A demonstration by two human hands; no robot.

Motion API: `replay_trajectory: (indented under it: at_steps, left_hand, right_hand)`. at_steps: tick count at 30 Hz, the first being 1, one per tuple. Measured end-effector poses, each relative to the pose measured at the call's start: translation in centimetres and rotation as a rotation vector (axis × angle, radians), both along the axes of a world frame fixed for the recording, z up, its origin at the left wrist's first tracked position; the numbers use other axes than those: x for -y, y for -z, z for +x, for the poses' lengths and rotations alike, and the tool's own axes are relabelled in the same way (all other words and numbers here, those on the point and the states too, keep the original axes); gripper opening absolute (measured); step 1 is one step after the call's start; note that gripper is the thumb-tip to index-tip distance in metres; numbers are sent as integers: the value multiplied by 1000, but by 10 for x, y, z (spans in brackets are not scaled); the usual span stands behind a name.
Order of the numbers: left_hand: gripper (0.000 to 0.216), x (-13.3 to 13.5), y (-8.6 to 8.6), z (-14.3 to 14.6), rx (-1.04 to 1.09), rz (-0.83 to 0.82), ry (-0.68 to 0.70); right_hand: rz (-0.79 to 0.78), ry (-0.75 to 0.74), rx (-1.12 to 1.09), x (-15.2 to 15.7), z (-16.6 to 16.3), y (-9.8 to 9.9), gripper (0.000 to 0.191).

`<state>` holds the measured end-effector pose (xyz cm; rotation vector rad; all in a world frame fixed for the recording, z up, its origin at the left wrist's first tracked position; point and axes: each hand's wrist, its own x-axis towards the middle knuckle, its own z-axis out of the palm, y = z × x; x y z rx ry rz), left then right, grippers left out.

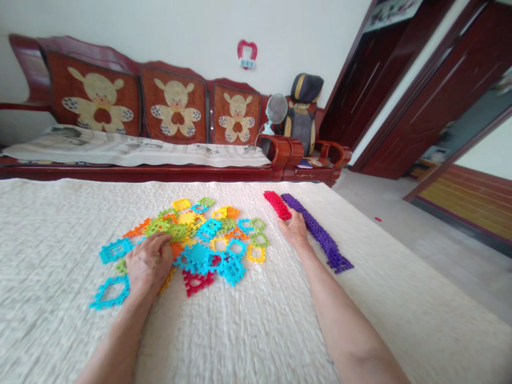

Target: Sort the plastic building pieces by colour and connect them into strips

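Observation:
A loose pile of plastic interlocking tiles in blue, green, yellow, orange and red spreads over the cloth. My left hand [151, 262] is at the left side of this pile, its fingers curled down among green tiles [178, 230] and orange ones; the fingertips are hidden. To the right lies a row of red interlocking tiles [277, 204], closely lined up. My right hand [295, 228] closes around the near end of that row. Beside it runs a longer row of purple interlocking tiles [318, 232], apart from the loose pile.
A cream textured cloth [248, 336] covers the table. Beyond its far edge stands a wooden sofa [224, 173] with bear-patterned cushions [176, 106]. A small fan [276, 111] and a padded seat [300, 128] are at the back right.

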<state>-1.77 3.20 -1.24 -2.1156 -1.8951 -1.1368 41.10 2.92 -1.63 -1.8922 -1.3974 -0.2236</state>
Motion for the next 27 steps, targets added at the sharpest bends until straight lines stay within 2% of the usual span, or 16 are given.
replay_trajectory:
  at_steps: [7, 12, 16, 20, 21, 23, 27]
  left_hand:
    - [34, 0, 0, -1, -7, 10, 10]
    - [34, 0, -2, -1, -14, -23, -6]
    - [34, 1, -5, 1, -6, -53, -10]
    - [34, 3, -8, 4, 25, -65, -26]
    - [34, 4, -9, 4, 33, -67, -27]
    - [35, 4, -9, 5, 58, -65, -22]
    - [35, 2, -10, 5, 148, -58, -7]
  right_hand:
    - [-117, 88, 43, 1, -3, -4, 58]
    - [-160, 95, 56, 0, -3, -3, 62]
    - [-128, 92, 73, 1, -2, -3, 62]
    - [42, 48, 155, 4, -15, -16, 53]
    - [91, -1, 167, 5, -24, -21, 48]
    - [144, -190, 156, 8, -47, -33, 34]
    - [22, -730, 33, 19, -105, -49, 18]
